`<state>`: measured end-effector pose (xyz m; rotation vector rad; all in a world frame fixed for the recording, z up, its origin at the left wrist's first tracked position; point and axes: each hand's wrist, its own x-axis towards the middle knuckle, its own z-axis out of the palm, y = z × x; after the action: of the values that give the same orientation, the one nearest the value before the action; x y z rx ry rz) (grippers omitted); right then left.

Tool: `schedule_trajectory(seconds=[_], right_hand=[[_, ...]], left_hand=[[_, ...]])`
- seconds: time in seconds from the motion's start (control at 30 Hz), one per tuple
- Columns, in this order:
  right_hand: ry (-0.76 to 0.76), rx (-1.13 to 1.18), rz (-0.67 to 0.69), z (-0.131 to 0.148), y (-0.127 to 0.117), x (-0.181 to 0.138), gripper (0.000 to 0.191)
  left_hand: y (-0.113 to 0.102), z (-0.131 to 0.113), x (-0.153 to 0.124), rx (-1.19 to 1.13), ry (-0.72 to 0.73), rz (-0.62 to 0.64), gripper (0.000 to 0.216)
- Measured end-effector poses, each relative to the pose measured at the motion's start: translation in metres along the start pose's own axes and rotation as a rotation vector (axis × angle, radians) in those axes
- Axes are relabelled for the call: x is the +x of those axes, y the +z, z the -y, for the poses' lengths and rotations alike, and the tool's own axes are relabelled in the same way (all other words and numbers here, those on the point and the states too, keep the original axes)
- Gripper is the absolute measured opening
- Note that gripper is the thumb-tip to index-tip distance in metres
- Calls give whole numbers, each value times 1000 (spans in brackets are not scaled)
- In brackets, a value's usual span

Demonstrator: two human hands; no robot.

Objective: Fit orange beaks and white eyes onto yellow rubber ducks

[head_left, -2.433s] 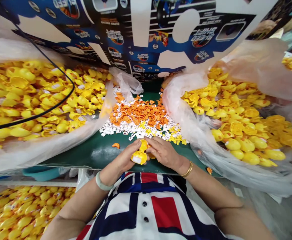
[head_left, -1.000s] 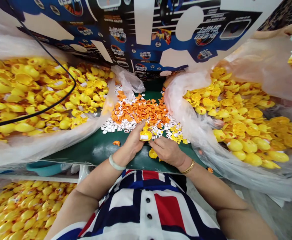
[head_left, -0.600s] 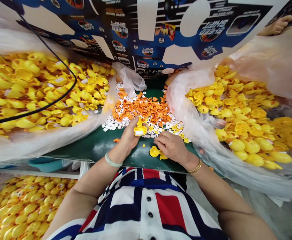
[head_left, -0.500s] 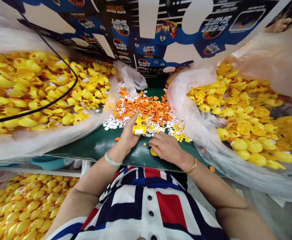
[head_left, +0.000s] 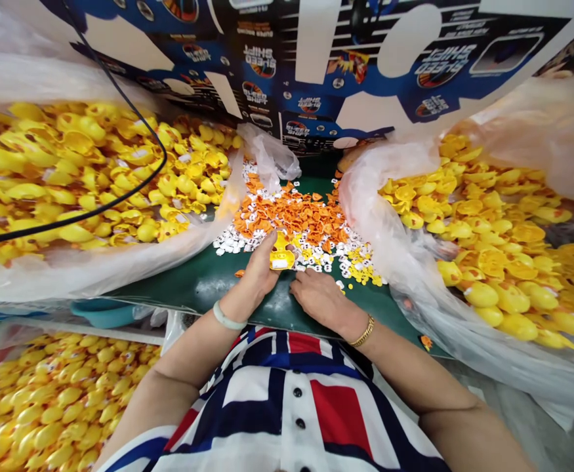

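In the head view, the left hand (head_left: 260, 270) has its grip on a hollow yellow shell (head_left: 282, 252) that bears a white label; the thumb lies along its side. The shell is above the green tabletop (head_left: 203, 283), just in front of the loose parts. The right hand (head_left: 322, 298) is near the shell, its fingers bunched and curled; whether its grip pinches anything cannot be told, as the fingertips are turned out of sight, and the hand covers part of the tabletop beneath.

Beyond the hands spread orange pieces (head_left: 291, 213), with white pieces (head_left: 227, 240) around and among them and small yellow pieces (head_left: 365, 269) toward the right. One loose orange bit (head_left: 239, 273) lies beside the left wrist.

Rumpled left plastic (head_left: 143, 265) and right plastic (head_left: 372, 213) close in on both sides, holding a left heap (head_left: 94, 177) and a right heap (head_left: 503, 242) of yellow shells. A black cable (head_left: 119, 196) curves across the view of the left heap. Printed cardboard (head_left: 267, 105) walls off the far side. At lower left are a teal basin (head_left: 104, 313) and more yellow toys (head_left: 65, 400).
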<state>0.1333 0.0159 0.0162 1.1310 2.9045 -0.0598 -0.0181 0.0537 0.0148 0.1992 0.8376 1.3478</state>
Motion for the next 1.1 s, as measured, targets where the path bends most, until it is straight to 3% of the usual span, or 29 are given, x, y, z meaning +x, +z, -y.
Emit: schedule_trajectory(seconds=[0.07, 0.17, 0.27, 0.47, 0.7, 0.8, 0.93, 1.03, 1.1], right_hand=[[18, 20, -52, -4, -1, -2, 20], [56, 92, -287, -14, -2, -7, 22], [-14, 109, -482, -22, -5, -10, 25], [-159, 66, -399, -26, -4, -10, 30], [-229, -33, -369, -33, -9, -17, 30], [-110, 59, -328, -30, -9, -19, 28], [55, 443, -371, -45, -12, -27, 29], [250, 491, -527, -96, -25, -43, 22], [527, 278, -615, -145, -35, -57, 24]], left_hand=[[0, 1, 0, 9, 17, 11, 27], [1, 2, -2, 30, 41, 29, 29], [3, 5, -5, 50, 44, 51, 30], [8, 14, -6, 59, -10, 74, 24], [19, 15, -2, 59, -151, -46, 22], [24, 15, 1, 62, -128, -13, 20], [24, 14, 5, 96, -130, 56, 26], [18, 15, 8, 127, -148, 86, 35], [13, 18, 10, 143, -151, 112, 40]])
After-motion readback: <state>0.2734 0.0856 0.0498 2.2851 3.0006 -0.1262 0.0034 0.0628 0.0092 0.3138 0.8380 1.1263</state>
